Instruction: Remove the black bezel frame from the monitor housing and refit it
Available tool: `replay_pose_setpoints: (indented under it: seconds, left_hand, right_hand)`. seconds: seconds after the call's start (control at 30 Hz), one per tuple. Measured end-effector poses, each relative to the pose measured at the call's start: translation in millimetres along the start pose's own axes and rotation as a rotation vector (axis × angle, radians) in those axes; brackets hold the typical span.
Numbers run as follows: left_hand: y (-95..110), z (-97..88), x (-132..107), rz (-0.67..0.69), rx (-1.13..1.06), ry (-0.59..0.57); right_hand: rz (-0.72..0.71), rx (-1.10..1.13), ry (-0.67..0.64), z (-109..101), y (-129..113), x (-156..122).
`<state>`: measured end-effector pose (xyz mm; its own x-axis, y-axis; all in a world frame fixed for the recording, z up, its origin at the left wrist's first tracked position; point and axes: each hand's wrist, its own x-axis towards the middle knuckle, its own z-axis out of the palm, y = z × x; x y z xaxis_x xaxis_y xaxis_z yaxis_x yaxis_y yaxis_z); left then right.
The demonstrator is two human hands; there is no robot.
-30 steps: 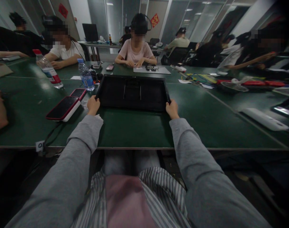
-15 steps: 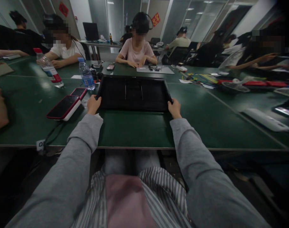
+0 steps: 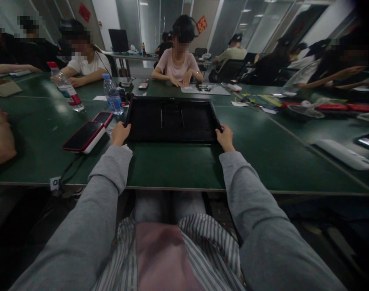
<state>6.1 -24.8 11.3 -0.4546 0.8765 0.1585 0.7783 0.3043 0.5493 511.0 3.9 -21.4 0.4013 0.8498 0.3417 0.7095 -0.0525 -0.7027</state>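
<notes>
A black rectangular tray (image 3: 145, 123) with a raised rim lies in front of me on the green table (image 3: 175, 165). Two thin upright bars show in its middle; what they belong to is too dark to tell. My left hand (image 3: 120, 133) is closed around the tray's left side near the front corner. At the opposite side, my right hand (image 3: 225, 137) grips the right edge, thumb on the rim. Both arms reach forward over the table edge.
Left of the tray are a power bank with a red-rimmed screen (image 3: 84, 135), a blue-capped bottle (image 3: 112, 97) and a red-capped bottle (image 3: 68, 91). A white power strip (image 3: 344, 154) and cables (image 3: 257, 100) lie right. Other people sit around the table.
The whole view has shifted slightly, with everything a little further right in the picture. Both hands keep the same hold on the tray.
</notes>
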Motion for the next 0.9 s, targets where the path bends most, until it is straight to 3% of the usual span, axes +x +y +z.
replay_pose_setpoints:
  seconds: [0.23,0.6,0.9]
  left_hand:
    - [-5.1,-7.5,-0.3,-0.026,0.049,0.028]
    - [5.7,-12.6,-15.9,0.086,0.136,0.053]
    - [11.7,-11.5,-20.7,0.091,0.178,-0.026]
  right_hand:
    - [-0.048,-0.082,-0.020,-3.0,-4.7,-4.9]
    - [-0.041,-0.038,-0.024,-1.3,-5.2,-7.2]
    - [-0.077,-0.073,-0.017,3.0,2.3,-4.1]
